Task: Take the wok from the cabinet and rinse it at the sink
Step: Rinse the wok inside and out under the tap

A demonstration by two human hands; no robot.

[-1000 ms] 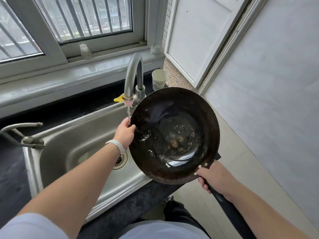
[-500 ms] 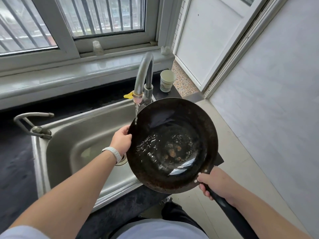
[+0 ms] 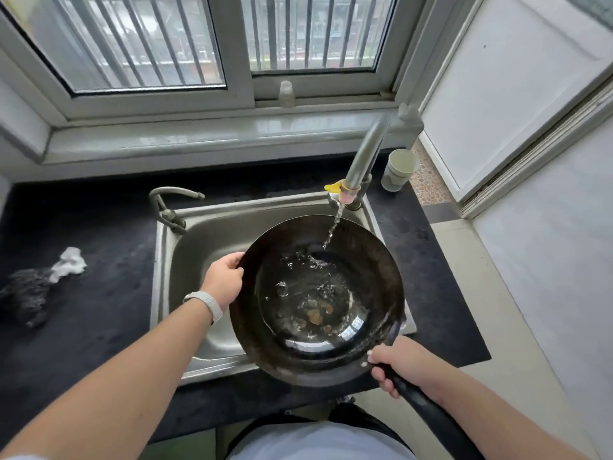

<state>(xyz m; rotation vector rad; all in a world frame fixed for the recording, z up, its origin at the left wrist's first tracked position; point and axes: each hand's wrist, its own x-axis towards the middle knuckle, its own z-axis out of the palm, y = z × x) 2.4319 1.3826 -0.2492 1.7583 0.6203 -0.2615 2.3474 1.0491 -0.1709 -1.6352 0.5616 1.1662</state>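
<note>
A dark round wok [image 3: 365,343] with brown residue at its bottom hangs over the steel sink [image 3: 205,234]. A thin stream of water falls from the tall grey tap [image 3: 363,157] into the wok's far side and pools inside. My left hand [image 3: 222,280] grips the wok's left rim, a white band on the wrist. My right hand [image 3: 394,363] is wrapped round the black handle at the wok's near right.
A second, smaller tap [image 3: 169,204] stands at the sink's back left corner. A paper cup [image 3: 398,169] sits on the black counter right of the tall tap. A steel scourer and white cloth [image 3: 43,280] lie on the counter at left. A small bottle [image 3: 286,92] is on the windowsill.
The wok has moved left from beside the sink to over the basin, and the water stream now lands inside it. Both hands kept their hold.
</note>
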